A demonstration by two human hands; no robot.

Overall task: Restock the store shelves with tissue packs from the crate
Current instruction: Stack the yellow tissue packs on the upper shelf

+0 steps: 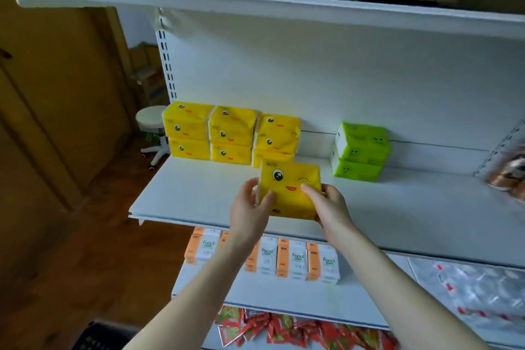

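While pinching the yellow tissue pack (289,179) at centre frame, left hand (250,207) and right hand (329,204) curled on opposite ends, hovering over the shelf (184,193). Probably up-right next: gap between yellow stacks (231,133) and green stack (360,150).

Yellow tissue pack (289,187) above white shelf (199,196), before yellow stacks (231,135).

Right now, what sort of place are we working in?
Probably a small shop: white slotted shelving, stacked yellow tissue packs in rows, and orange-and-white tissue packs faced out below. The left hand and right hand grip a winking yellow pack.
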